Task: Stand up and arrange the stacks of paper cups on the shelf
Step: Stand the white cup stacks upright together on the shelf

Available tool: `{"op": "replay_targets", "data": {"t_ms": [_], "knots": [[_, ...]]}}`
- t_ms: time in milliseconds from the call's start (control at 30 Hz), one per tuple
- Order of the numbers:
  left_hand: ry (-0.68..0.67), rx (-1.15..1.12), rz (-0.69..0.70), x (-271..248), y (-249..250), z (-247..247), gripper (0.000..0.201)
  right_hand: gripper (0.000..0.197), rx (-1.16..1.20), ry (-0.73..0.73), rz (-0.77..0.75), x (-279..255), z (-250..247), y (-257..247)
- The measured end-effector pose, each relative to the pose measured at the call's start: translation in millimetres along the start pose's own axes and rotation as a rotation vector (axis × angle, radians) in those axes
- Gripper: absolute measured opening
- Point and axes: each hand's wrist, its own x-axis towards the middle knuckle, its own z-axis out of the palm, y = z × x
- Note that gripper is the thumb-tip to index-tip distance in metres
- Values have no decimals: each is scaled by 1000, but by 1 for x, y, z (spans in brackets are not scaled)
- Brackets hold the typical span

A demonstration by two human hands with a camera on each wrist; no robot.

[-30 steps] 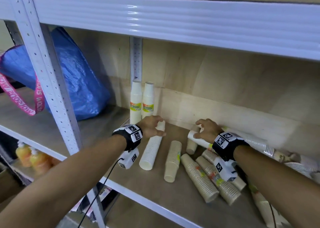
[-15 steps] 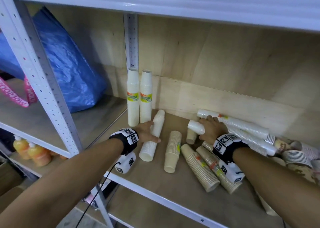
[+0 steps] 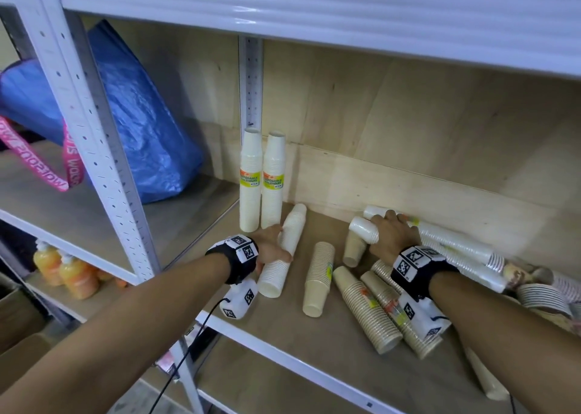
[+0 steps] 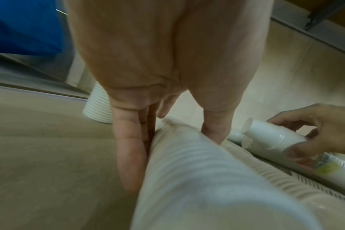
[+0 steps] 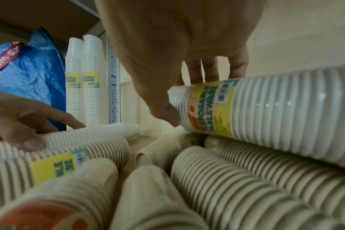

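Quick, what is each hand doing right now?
Left hand: gripping the lying stack of white paper cups.
Right hand: gripping the wrapped, labelled white cup stack.

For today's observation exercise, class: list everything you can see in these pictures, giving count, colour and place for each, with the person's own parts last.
Standing stacks: two, white with yellow labels, upright at the shelf's back left.
Lying white stack: one, flat beside them.
Wrapped white stacks: several, lying along the back wall at right.
Beige stacks: several, lying mid-shelf and right.
Shelf: one, wooden board in a white metal frame.
Bag: one, blue with a pink strap, next bay left.
Bottles: a few, orange, lower shelf left.
Left hand: grips the lying white stack.
Right hand: grips a wrapped white stack.
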Motion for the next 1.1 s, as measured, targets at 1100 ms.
{"op": "replay_targets", "data": {"t_ms": [1100], "knots": [[386,-166,220,-65,12,-54,93,41,1093,182,-101,-9,-121,-131]]}}
